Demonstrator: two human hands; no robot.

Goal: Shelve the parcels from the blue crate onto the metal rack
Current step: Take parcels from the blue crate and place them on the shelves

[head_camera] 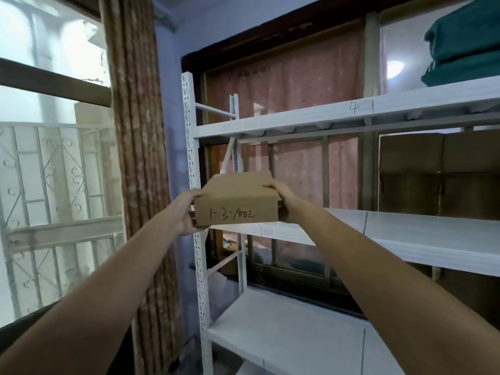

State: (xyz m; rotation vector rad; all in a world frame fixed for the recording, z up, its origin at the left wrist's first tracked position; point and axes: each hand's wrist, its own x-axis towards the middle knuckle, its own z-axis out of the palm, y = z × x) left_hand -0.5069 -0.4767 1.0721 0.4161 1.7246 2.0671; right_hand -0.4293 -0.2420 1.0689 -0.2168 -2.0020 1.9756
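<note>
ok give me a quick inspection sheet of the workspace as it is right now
surface: white metal rack, middle shelf bare at its left end
job's things: cardboard parcel marked 1-3-1002, held at the middle shelf's front left corner; blue crate not in view
clutter: brown cartons on the middle shelf at right; green bundle on the top shelf
grippers: left hand and right hand each grip one side of the parcel
cables: nothing seen
surroundings: pink curtain behind the rack, barred window at left

Our arms: both stretched forward toward twelve o'clock.
Our left hand (186, 212): fingers curled, gripping.
Our right hand (284, 201): fingers curled, gripping.
</note>
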